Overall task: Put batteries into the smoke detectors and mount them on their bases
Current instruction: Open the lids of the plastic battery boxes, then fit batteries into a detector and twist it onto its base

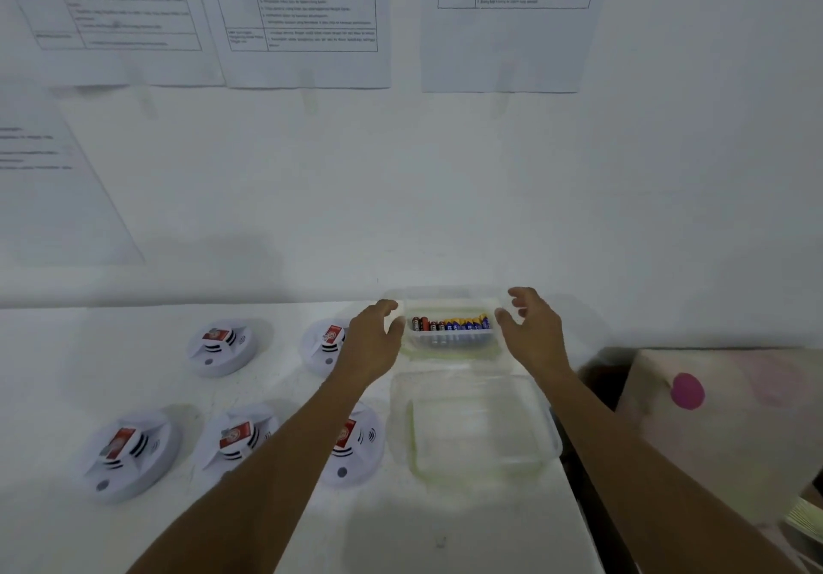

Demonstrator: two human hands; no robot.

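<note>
At the far side of the white table (467,529), both forearms are reaching forward, flanking a clear plastic container (450,343). The left hand (374,337) is curving its fingers against the container's left wall; whether it is gripping cannot be told through the blur. The right hand (532,328) is hovering just beside the right wall, fingers spread and holding nothing. Red-black and blue-yellow batteries (452,323) are sitting in a row inside. A second clear container (412,435) is sitting just nearer. Five smoke detectors (221,346) are lying to the left, wearing red labels too blurred to read, like the printed sheets (303,16) on the wall
</note>
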